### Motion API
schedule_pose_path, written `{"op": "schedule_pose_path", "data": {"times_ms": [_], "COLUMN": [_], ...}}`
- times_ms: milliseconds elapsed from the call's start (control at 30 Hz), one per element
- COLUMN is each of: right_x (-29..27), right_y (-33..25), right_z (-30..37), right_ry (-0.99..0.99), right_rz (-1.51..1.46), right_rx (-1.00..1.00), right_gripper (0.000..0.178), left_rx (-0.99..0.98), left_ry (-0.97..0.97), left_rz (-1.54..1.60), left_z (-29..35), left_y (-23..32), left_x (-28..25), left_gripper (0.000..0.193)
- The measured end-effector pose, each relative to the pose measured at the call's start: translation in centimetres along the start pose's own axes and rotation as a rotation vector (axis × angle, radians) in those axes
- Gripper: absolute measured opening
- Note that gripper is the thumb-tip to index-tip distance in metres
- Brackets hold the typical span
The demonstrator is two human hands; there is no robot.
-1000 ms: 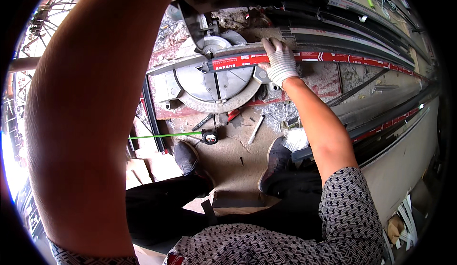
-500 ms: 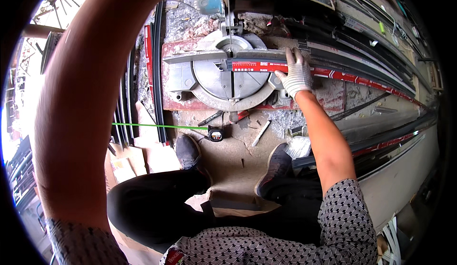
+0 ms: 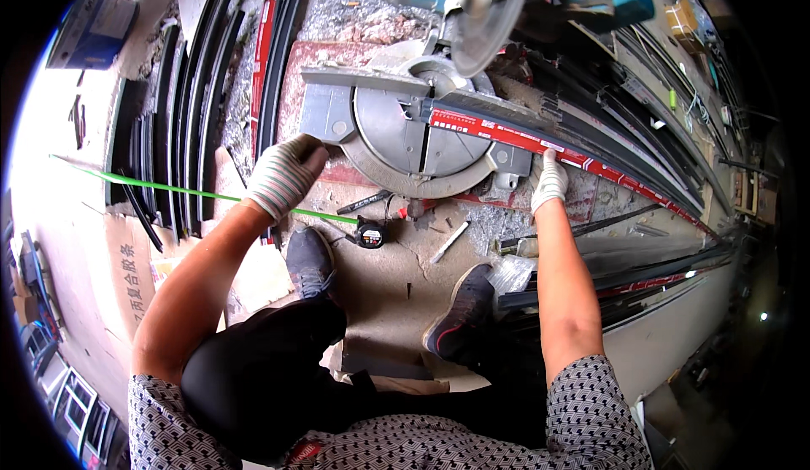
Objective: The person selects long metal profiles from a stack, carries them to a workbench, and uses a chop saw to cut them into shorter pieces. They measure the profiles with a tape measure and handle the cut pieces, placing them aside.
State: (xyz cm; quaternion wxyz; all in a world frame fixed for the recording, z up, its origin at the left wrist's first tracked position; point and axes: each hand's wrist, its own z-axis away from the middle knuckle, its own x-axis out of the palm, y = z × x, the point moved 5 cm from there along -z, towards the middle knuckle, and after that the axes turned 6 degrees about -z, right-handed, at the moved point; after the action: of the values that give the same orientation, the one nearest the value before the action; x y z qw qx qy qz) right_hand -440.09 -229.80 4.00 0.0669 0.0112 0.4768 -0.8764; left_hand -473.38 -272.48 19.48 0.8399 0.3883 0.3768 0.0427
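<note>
A long dark profile strip with red printed film (image 3: 506,132) lies along the fence of a mitre saw (image 3: 396,145), its left end over the round table. My right hand (image 3: 550,185), in a striped glove, grips the strip's near edge at the right of the saw; some fingers are hidden. My left hand (image 3: 285,176), gloved too, is closed beside the left end of the saw base. Its curled fingers hide whatever they may hold. Above the table, clear of the strip, hangs the round saw blade (image 3: 488,38).
On the floor by my shoes lie a black tape measure (image 3: 370,233) with its green blade drawn out leftward, a black marker (image 3: 365,202) and a white stick (image 3: 450,242). Dark profiles (image 3: 215,107) lie at left, and more are stacked at right. A blue bin (image 3: 93,24) stands far left.
The saw head has risen and shows its blade. My left arm has come down, bringing its hand into view. My right hand has shifted to the strip's near edge, and the strip now slants more.
</note>
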Motion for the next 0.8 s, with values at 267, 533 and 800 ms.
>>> {"op": "schedule_pose_path", "data": {"times_ms": [267,533,800], "right_x": [0.9,0.9,2.1], "right_y": [-1.2,-1.0,-1.9], "right_z": [-1.6,-0.6,-1.0], "right_ry": [0.090,0.056,0.090], "right_rz": [-0.365,-0.435,-0.419], "right_rx": [0.207,0.229,0.296], "right_gripper": [0.044,0.031,0.039], "left_rx": [-0.010,-0.057,-0.124], "left_ry": [-0.141,-0.199,-0.174], "left_rz": [0.083,0.104,0.130], "left_z": [0.2,0.6,1.4], "left_y": [-1.5,-3.1,-5.8], "left_x": [2.5,3.3,3.1], "left_gripper": [0.026,0.033,0.030]}}
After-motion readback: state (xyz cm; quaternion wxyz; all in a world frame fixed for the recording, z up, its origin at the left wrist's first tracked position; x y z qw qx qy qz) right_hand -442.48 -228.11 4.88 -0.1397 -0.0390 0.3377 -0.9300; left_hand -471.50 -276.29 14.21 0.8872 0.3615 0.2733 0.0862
